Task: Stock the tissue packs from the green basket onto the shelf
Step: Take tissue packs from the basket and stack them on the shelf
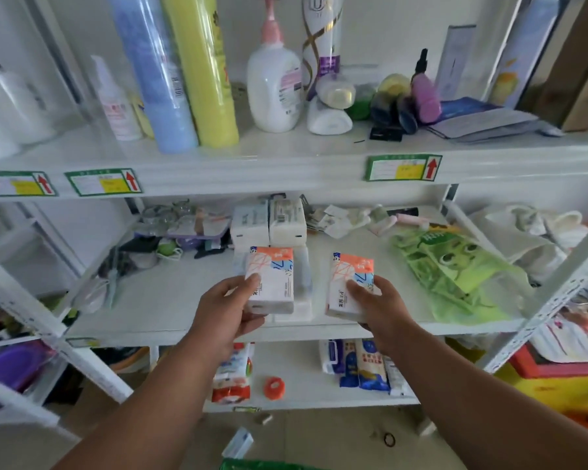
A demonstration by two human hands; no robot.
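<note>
Tissue packs, one per hand: left hand [233,308] grips left pack [271,279] over the middle shelf [170,303], seemingly atop another pack; right hand [375,305] clutches right pack [352,286] beside it. Behind stand white packs [269,225]; green bag [455,269] lies right.

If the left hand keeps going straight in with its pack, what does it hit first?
Probably the two white tissue packs standing at the back of the middle shelf. The left hand points its tissue pack toward them, over another pack already lying there. Depth is unclear from this single view.
</note>
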